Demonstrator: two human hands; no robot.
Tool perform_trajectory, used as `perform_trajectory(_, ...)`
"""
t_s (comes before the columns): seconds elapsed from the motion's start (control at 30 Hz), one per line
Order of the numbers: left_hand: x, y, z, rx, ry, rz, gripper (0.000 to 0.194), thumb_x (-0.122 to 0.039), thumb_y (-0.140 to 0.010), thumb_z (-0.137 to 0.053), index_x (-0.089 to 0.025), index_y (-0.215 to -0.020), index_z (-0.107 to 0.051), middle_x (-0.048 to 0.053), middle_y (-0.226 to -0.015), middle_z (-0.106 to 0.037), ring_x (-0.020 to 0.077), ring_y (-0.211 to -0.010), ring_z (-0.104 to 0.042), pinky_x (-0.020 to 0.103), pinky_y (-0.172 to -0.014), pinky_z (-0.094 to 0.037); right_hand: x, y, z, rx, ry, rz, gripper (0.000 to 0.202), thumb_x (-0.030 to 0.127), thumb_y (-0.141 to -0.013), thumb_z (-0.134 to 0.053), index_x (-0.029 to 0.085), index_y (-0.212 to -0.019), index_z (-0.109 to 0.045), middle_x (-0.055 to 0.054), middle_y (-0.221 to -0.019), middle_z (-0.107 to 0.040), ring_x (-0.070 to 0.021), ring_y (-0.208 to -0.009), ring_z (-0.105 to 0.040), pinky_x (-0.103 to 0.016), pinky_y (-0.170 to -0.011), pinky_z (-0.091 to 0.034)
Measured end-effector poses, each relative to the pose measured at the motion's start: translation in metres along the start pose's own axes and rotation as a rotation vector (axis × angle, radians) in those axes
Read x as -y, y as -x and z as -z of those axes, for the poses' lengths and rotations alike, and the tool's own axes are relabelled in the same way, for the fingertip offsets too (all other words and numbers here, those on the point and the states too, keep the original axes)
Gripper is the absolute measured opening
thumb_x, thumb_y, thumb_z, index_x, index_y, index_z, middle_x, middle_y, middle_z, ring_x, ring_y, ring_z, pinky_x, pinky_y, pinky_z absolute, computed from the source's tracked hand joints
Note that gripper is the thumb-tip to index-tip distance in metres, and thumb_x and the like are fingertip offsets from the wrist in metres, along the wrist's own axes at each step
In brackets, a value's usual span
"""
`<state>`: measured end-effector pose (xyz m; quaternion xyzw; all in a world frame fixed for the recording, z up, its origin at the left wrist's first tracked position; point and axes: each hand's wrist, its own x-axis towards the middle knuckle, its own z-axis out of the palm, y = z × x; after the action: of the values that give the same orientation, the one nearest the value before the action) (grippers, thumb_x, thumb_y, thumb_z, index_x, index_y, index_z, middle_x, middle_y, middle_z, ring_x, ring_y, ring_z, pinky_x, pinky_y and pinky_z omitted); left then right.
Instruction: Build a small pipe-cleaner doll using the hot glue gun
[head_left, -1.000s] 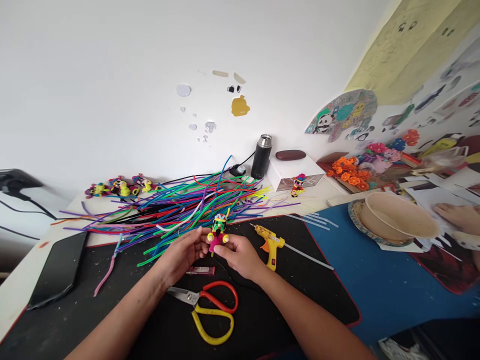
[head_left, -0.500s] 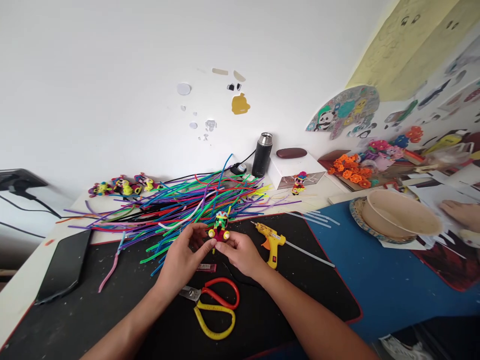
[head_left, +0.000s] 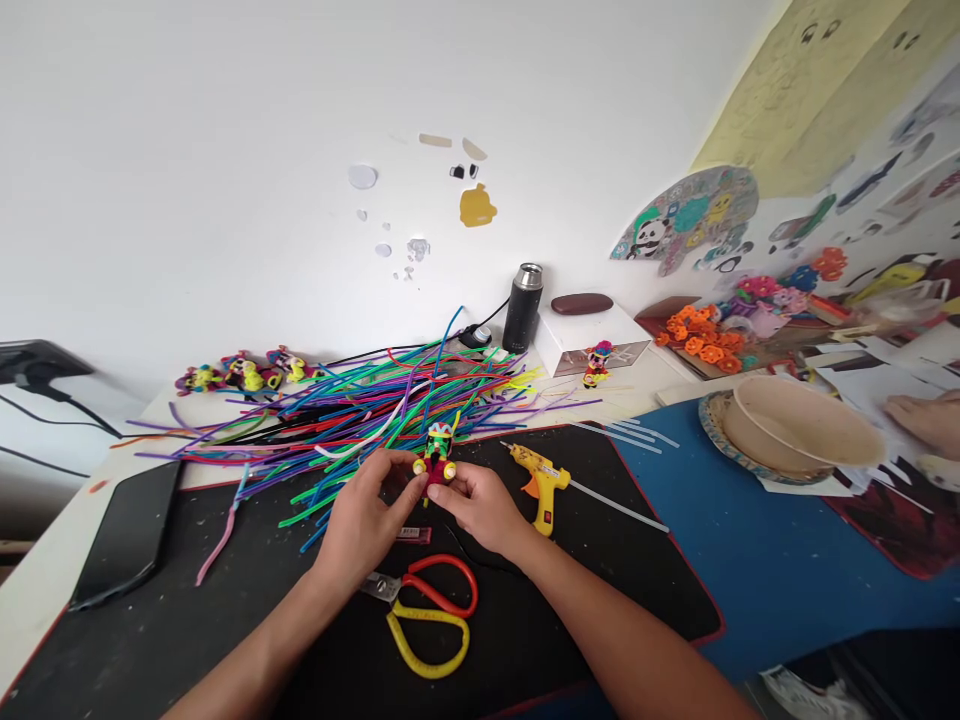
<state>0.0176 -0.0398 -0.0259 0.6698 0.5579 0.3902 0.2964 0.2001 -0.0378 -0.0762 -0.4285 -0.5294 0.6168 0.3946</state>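
Note:
Between my two hands, above the black mat (head_left: 247,630), is a small pipe-cleaner figure (head_left: 439,445) in green, black, yellow and dark red. My left hand (head_left: 371,505) pinches its lower left side. From the right, the thumb and fingers of my right hand (head_left: 484,505) grip its lower part. Scissors (head_left: 431,612) with one red and one yellow handle lie below, their blades partly hidden by my left wrist. A yellow glue gun (head_left: 544,485) with a glue stick in its back rests right of my right hand.
Loose pipe cleaners (head_left: 360,400) are heaped behind my hands. Finished-looking figures (head_left: 251,372) lie at the back left, another figure (head_left: 598,365) by a white box (head_left: 559,335). A black flask (head_left: 523,310), a phone (head_left: 127,535) and a bowl (head_left: 802,425) stand around. At right is another person's hand (head_left: 926,420).
Both hands keep their hold on the figure, which is tipped only slightly. The view has shifted a little; nothing else visibly moved on the table.

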Motion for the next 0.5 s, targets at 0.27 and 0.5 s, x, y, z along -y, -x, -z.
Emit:
perform_trajectory(0.27,-0.0009,0.0003,0.0012,-0.001,0.046,0.049,0.017,-0.040,-0.086,-0.076,-0.025,-0.093,-0.074,0.004,-0.086,-0.074,0.0241,-0.076,-0.065,0.033,-0.073,-0.049,-0.0007,0.0002,0.0001,0.001,0.008,-0.006,0.040,0.056,-0.088,-0.073,0.017,-0.088,-0.065,0.008,-0.056,-0.041,-0.0104,-0.054,-0.034,-0.025,-0.051,-0.022)
perform_trajectory(0.5,-0.0001,0.0016,0.0014,-0.030,0.036,0.027,0.015,-0.039,-0.085,-0.077,-0.025,-0.091,-0.074,0.005,-0.089,-0.075,0.0251,-0.080,-0.066,0.033,-0.075,-0.049,0.0019,0.0005,-0.0003,-0.001,0.021,0.004,0.041,0.057,-0.087,-0.074,0.017,-0.086,-0.065,0.007,-0.060,-0.040,-0.0106,-0.056,-0.032,-0.025,-0.053,-0.022)
